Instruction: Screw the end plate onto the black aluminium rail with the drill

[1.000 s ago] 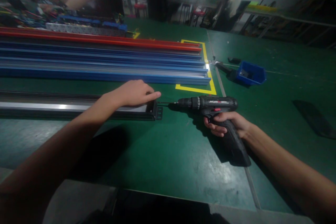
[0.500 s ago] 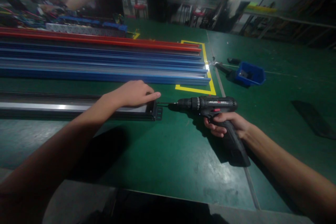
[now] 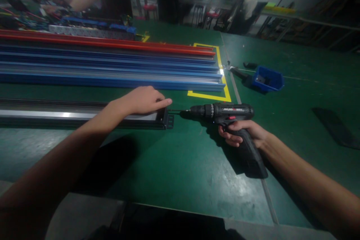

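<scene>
No clear shift over the last second: right hand (image 3: 249, 129) grips the drill (image 3: 232, 110), bit (image 3: 180, 111) still aligned at the black frame's (image 3: 140, 124) end, left hand (image 3: 144, 99) over that end, its grip unclear.

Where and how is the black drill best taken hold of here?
Probably by its slanted handle, from the right, as the right hand does: the drill points its bit left towards the black frame, so that side avoids the tip.

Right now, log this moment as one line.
left hand: on long black-and-silver profile | right hand: gripping black pistol-shaped drill | thin bit: at profile's end | nearby: blue plastic bin
</scene>
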### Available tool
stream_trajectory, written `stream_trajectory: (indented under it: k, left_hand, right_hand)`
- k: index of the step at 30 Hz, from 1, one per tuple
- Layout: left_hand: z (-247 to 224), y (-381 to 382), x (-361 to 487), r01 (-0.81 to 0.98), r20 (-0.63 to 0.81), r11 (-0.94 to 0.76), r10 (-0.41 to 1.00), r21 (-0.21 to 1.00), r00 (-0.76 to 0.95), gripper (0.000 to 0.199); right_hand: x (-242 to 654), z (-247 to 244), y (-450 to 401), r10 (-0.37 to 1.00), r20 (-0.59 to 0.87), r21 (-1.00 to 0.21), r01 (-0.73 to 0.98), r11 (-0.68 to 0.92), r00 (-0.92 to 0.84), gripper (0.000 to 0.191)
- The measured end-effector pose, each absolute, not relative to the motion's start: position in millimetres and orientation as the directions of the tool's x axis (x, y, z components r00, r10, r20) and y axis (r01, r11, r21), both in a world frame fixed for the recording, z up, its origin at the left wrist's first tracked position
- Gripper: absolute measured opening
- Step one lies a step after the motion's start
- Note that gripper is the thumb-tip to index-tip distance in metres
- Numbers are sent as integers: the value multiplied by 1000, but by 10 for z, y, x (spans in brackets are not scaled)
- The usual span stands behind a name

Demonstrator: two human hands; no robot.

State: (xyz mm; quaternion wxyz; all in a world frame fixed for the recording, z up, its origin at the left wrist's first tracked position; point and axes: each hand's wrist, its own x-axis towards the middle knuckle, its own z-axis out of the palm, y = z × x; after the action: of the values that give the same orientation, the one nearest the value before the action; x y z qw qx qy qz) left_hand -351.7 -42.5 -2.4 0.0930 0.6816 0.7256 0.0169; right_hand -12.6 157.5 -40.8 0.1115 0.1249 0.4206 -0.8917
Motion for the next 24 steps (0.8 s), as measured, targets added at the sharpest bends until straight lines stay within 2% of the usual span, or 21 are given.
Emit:
stream_trajectory:
  k: [6,24]
  left_hand:
    - [-14,-425,-3501,988,-117,83,991,128,-68,69]
    - [-24,-427,-3518,984,-116,77,992,162,-58,67]
  right_hand:
    - [-127,-411,1574,-91,-314,-723,300,-622,-945,16]
    - [-126,-400,1568,-75,-329,-728,303,-615,-941,15]
